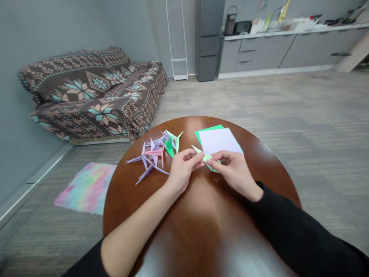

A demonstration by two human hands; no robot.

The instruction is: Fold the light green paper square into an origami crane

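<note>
Between my two hands is a small piece of pale green folded paper (206, 158), its narrow point sticking out to the upper left. My left hand (186, 166) pinches it near the middle, thumb on top. My right hand (232, 169) grips its right part with thumb and fingers, hiding some of the folds. Left of my hands lies a cluster of folded paper cranes (155, 151), in lilac, pink and green. Just beyond my right hand is a stack of square paper sheets (219, 140), lilac on top with green edges showing beneath.
The round brown wooden table (184, 219) carries all the paper. Farther off stand a sofa (100, 96) under a patterned cover, a grey fridge (208, 46) and a kitchen counter (265, 54). A fluffy pastel rug (86, 187) lies on the floor to the left.
</note>
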